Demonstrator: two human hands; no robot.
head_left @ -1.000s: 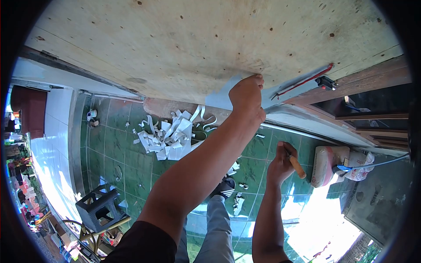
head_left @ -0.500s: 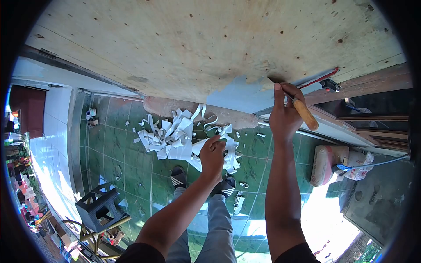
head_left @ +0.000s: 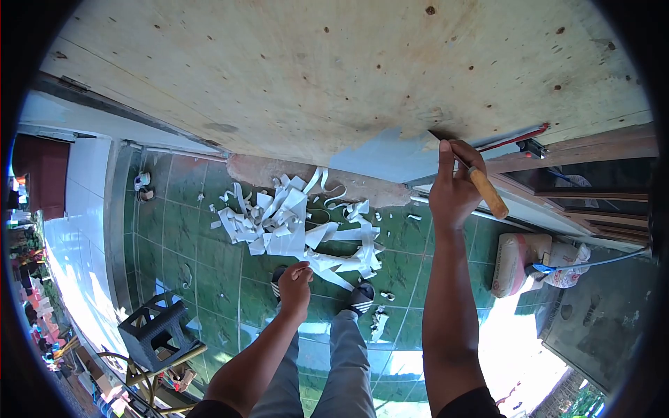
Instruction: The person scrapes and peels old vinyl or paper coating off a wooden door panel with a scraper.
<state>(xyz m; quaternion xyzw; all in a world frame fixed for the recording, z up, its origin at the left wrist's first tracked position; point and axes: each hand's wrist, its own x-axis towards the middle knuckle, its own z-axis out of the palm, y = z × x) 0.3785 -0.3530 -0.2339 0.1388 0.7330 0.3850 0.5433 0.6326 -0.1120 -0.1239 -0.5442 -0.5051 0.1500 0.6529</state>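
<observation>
My right hand (head_left: pixel 456 177) grips a wooden-handled blade (head_left: pixel 489 194), its handle sticking out behind the palm. The thin dark blade points up and left, its tip at the pale, speckled wooden panel (head_left: pixel 293 76). Beside that tip a smooth grey-blue patch (head_left: pixel 383 157) covers the panel's lower edge, with a ragged border against the bare wood. My left hand (head_left: pixel 295 287) hangs above the floor with curled fingers, and nothing shows in it. Below the panel lies a heap of white peeled strips (head_left: pixel 286 216).
Green floor tiles (head_left: pixel 216 272) run under my sandals. A dark plastic stool (head_left: pixel 159 331) stands at left. To the right are full sacks (head_left: pixel 519 265), a blue-headed brush (head_left: pixel 547 267), and a red rod (head_left: pixel 516 138) by the window frame (head_left: pixel 592 167).
My left hand has drawn back, down and to the left, away from the strips. My right hand and the blade have dropped slightly, staying at the patch's edge.
</observation>
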